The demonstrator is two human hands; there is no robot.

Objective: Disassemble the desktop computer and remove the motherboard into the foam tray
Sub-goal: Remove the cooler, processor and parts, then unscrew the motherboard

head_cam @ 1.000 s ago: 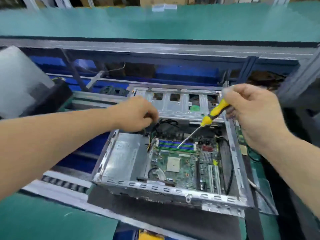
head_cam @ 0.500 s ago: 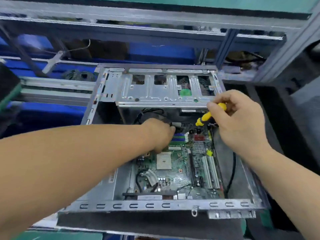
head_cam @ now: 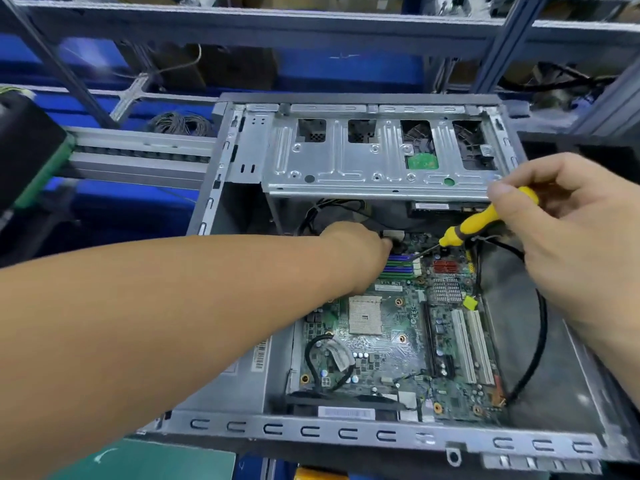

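Note:
The open grey computer case [head_cam: 346, 433] lies flat in front of me, and the green motherboard [head_cam: 391, 341] sits inside on its floor. My left hand [head_cam: 360, 252] reaches deep into the case over the memory slots, its fingers pinching a white connector [head_cam: 393, 235] at the board's far edge. My right hand [head_cam: 568, 230] grips a yellow-handled screwdriver [head_cam: 478, 225], whose thin tip points down-left toward the same far edge. No foam tray is in view.
A metal drive cage [head_cam: 377, 157] spans the far half of the case. A black cable [head_cam: 535, 327] loops along the right side of the board. Blue bins and a grey rack frame stand behind. A green mat [head_cam: 149, 462] lies at the near left.
My view has closed in on the case. My left hand went from the case's left wall down onto the board's far edge. My right hand lowered the screwdriver tip toward the board.

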